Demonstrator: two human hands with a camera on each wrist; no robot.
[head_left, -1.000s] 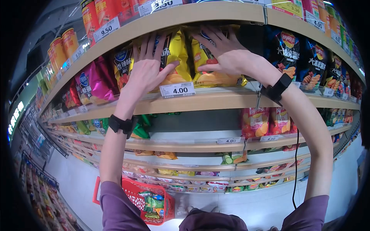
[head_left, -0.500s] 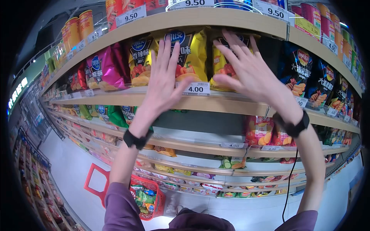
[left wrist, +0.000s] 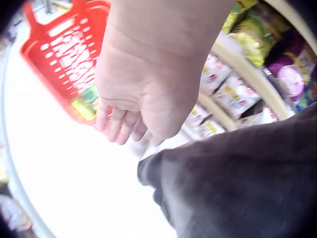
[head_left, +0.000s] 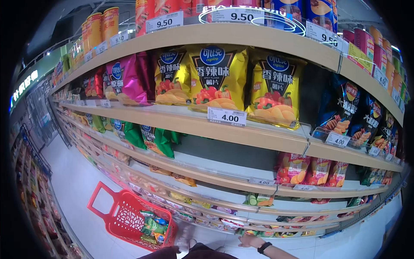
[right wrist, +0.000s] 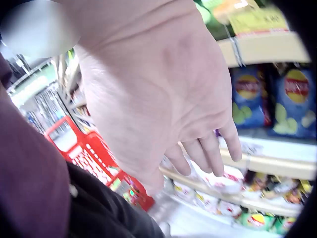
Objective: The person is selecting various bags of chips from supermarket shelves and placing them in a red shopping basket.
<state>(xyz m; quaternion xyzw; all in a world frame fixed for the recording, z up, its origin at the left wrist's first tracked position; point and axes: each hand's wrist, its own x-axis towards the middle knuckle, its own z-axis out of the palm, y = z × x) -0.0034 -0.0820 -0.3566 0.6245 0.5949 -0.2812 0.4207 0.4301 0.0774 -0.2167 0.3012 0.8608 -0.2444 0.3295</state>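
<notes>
Three yellow potato chip bags (head_left: 236,82) stand upright side by side on the upper shelf, above a 4.00 price tag (head_left: 227,117). Down at the bottom of the head view, well below those bags, hangs my right hand (head_left: 249,240). The right wrist view shows this right hand (right wrist: 163,94) with loose fingers and an empty palm. My left hand (left wrist: 148,89) hangs with relaxed fingers and holds nothing, overlapping the red shopping basket (left wrist: 54,64) in the left wrist view. Small snack packs (head_left: 154,226) lie inside the basket.
A pink chip bag (head_left: 129,80) stands left of the yellow ones, and black chip bags (head_left: 340,105) stand to the right. Green bags (head_left: 157,140) and red-pink bags (head_left: 293,168) sit one shelf lower. Cans (head_left: 110,23) line the top shelf. The basket rests on the floor.
Both hands have left the fronts of the yellow bags and dropped to my sides. The head view has shifted, bringing more of the yellow bags and the basket into sight.
</notes>
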